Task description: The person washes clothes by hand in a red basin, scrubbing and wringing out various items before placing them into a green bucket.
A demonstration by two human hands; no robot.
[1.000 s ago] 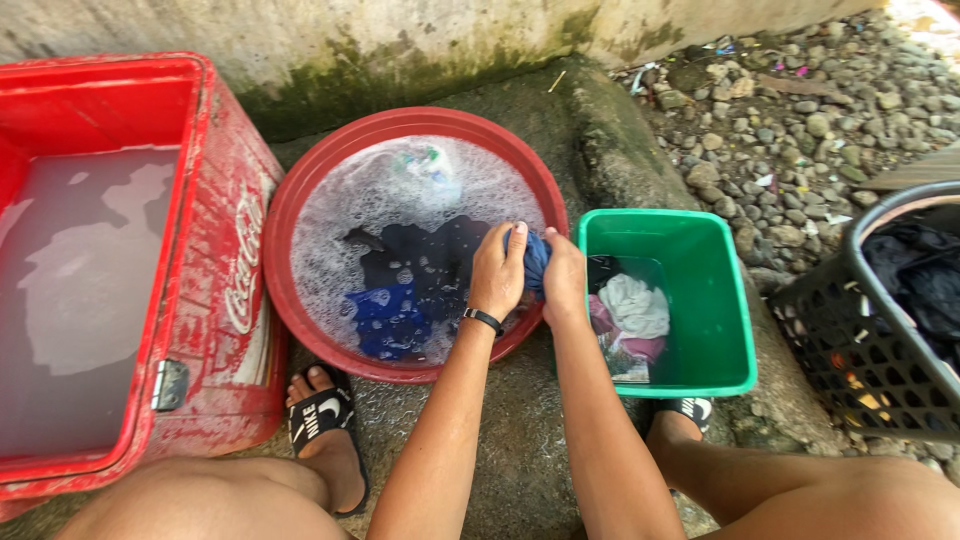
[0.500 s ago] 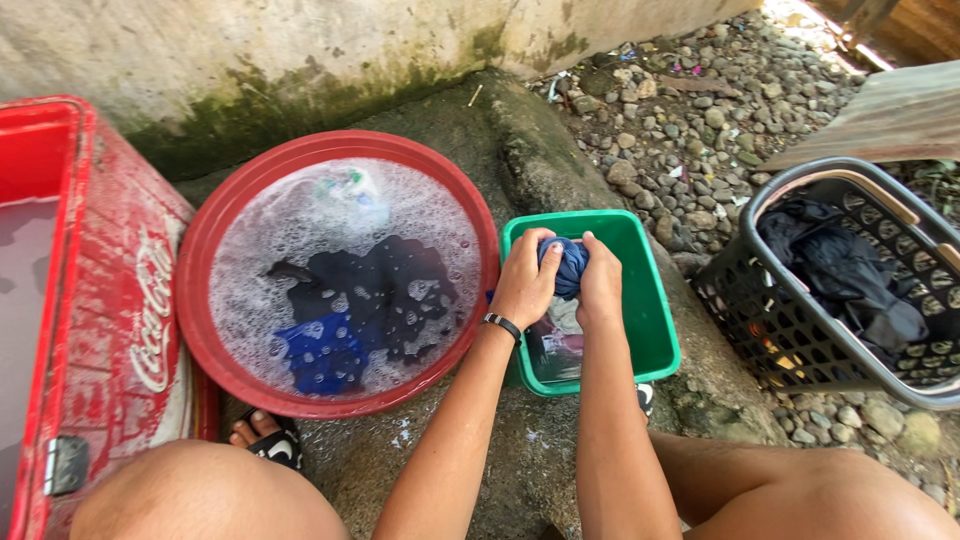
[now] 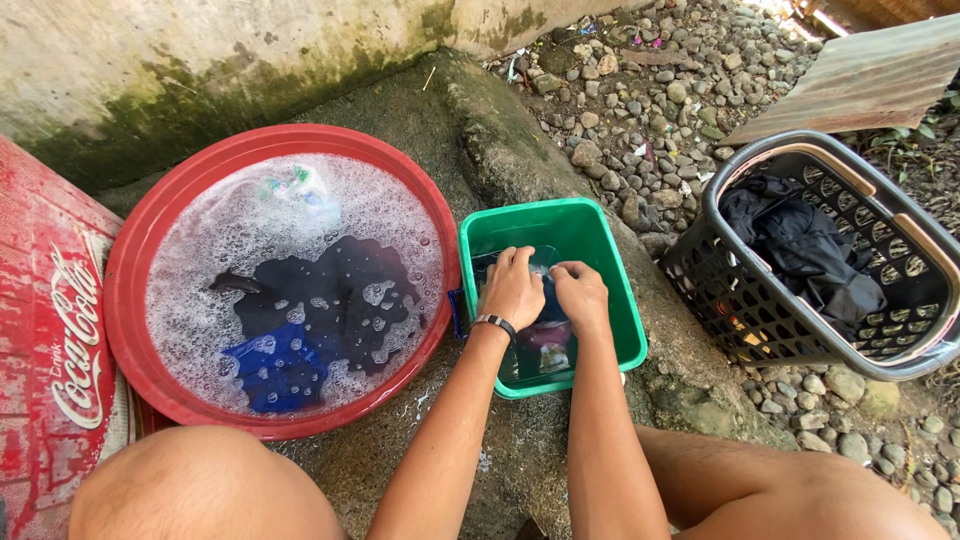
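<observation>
Now both hands, left hand and right hand, press a dark blue wet cloth down inside the green square plastic tub, fingers closed on it; soaked, it looks limp, heavy, slippery, best gathered by bunched folds.

A dark blue wet cloth — bunched, mostly hidden — lies low inside the green plastic tub.

left hand + right hand | moved from red basin into green tub | blue cloth lowered inside
</observation>
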